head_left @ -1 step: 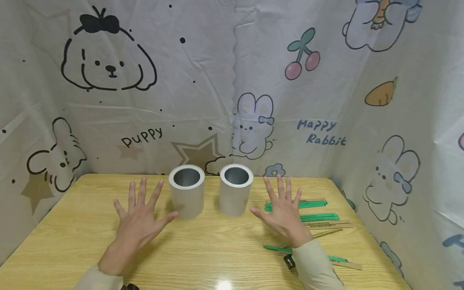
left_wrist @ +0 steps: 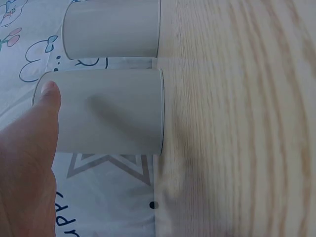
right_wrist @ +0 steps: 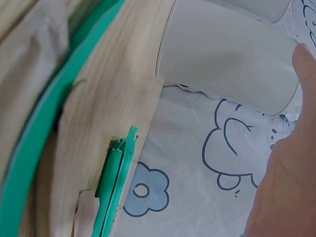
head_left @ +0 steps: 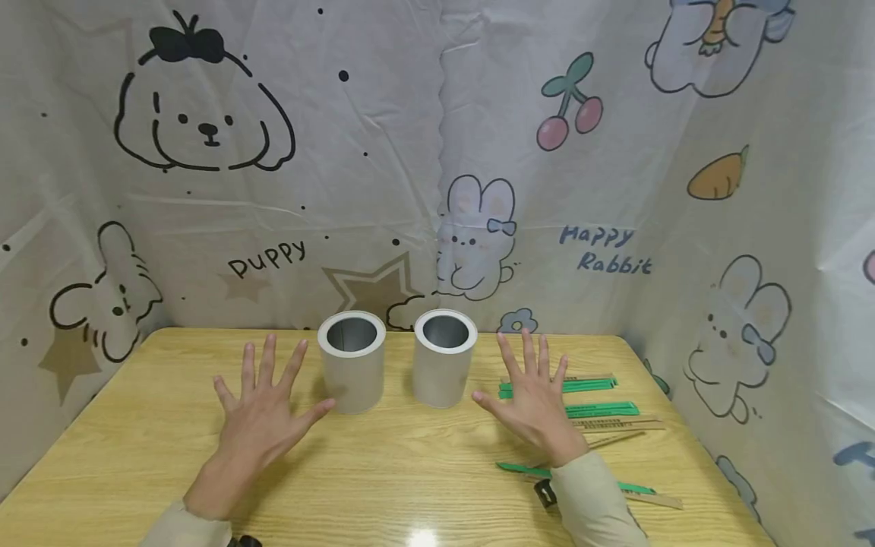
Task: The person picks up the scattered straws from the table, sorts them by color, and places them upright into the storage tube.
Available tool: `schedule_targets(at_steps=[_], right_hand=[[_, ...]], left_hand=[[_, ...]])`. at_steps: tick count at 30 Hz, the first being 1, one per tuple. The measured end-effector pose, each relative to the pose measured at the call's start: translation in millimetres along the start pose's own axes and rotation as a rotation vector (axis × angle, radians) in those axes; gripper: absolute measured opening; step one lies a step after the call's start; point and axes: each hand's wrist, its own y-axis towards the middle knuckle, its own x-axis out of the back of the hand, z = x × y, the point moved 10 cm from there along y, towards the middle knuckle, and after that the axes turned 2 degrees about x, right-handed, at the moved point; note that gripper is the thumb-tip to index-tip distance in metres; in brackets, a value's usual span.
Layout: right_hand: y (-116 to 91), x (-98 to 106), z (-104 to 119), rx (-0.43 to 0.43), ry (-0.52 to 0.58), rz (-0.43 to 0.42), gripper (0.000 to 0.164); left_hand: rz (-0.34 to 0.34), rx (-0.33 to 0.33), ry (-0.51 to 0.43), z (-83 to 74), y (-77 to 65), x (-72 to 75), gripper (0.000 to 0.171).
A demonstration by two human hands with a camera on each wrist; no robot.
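Two whitish cylindrical holders with open tops and grey insides stand upright side by side: the left holder (head_left: 354, 380) and the right holder (head_left: 443, 376). My left hand (head_left: 256, 418) is spread wide, palm down, left of the left holder. In the left wrist view its thumb (left_wrist: 49, 101) overlaps that holder; whether it touches, I cannot tell. My right hand (head_left: 536, 403) spreads its fingers right of the right holder and partly hides several slim green packets (head_left: 601, 410) and brown paper packets (head_left: 625, 424). Neither hand holds anything.
Near the right sleeve a green packet (head_left: 636, 488) lies beside a brown one (head_left: 659, 501), partly covered by the forearm. The wooden table (head_left: 410, 471) meets a printed cloth (head_left: 383, 190) at the back and sides.
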Motion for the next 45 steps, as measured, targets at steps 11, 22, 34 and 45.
schedule_targets(at_steps=[11, 22, 34, 45], right_hand=[[1.6, 4.7, -1.4, 0.001, 0.01, -0.014, 0.101], [4.3, 4.6, -4.3, -0.01, 0.015, 0.013, 0.101], [1.5, 0.4, -18.6, -0.009, 0.037, 0.066, 0.1], [10.4, 2.3, -37.1, 0.025, 0.119, 0.15, 0.092]], left_hand=[[-0.025, -0.004, -0.017, 2.8, 1.9, 3.7, 0.101], [0.001, -0.004, -0.072, -2.1, 5.1, 4.6, 0.107], [0.052, -0.014, -0.302, -12.5, 18.3, -20.3, 0.115], [0.072, 0.021, -0.536, -13.2, 29.1, -43.5, 0.125]])
